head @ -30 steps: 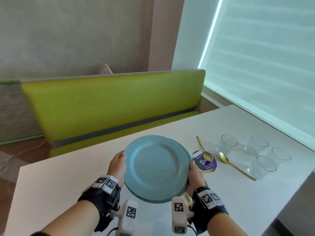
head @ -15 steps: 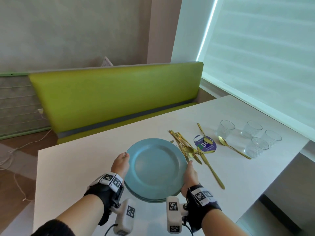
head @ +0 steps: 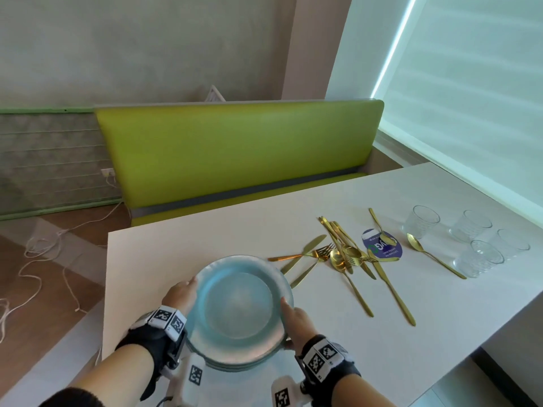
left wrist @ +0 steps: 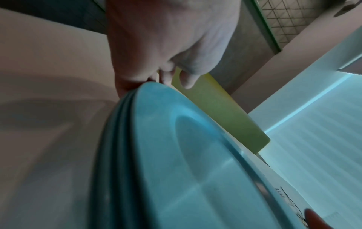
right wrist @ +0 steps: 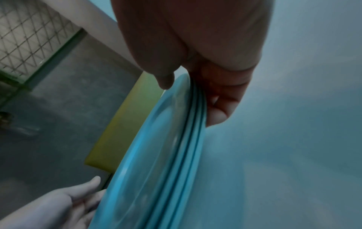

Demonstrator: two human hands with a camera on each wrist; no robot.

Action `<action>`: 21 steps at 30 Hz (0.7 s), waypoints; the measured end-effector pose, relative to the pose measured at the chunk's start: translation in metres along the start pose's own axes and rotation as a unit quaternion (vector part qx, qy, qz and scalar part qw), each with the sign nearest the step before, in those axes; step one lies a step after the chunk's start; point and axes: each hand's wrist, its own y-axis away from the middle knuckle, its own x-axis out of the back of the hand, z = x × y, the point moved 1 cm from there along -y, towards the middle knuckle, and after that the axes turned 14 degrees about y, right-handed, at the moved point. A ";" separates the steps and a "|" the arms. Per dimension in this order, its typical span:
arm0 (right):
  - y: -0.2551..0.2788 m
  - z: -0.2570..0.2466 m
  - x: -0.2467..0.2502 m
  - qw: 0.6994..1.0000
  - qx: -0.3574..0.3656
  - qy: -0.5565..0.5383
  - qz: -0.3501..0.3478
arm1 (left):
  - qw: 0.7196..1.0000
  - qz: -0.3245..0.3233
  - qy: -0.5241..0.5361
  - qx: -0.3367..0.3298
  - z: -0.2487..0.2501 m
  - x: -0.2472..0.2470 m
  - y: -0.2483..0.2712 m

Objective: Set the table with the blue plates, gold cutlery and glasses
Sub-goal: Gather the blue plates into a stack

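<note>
Plates [head: 239, 306] are being held stacked above the table [head: 382, 333], pinched at opposite rims by left hand [head: 179, 295] and right hand [head: 296, 320], probably for balanced carrying.

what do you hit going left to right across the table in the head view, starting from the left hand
left hand → stack of blue plates → right hand → pile of gold cutlery → round purple sticker → lone gold spoon → group of four glasses
</note>
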 end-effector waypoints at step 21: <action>-0.021 -0.054 -0.043 0.985 0.064 0.162 0.022 | 0.978 0.034 0.177 0.105 -0.025 0.045 -0.026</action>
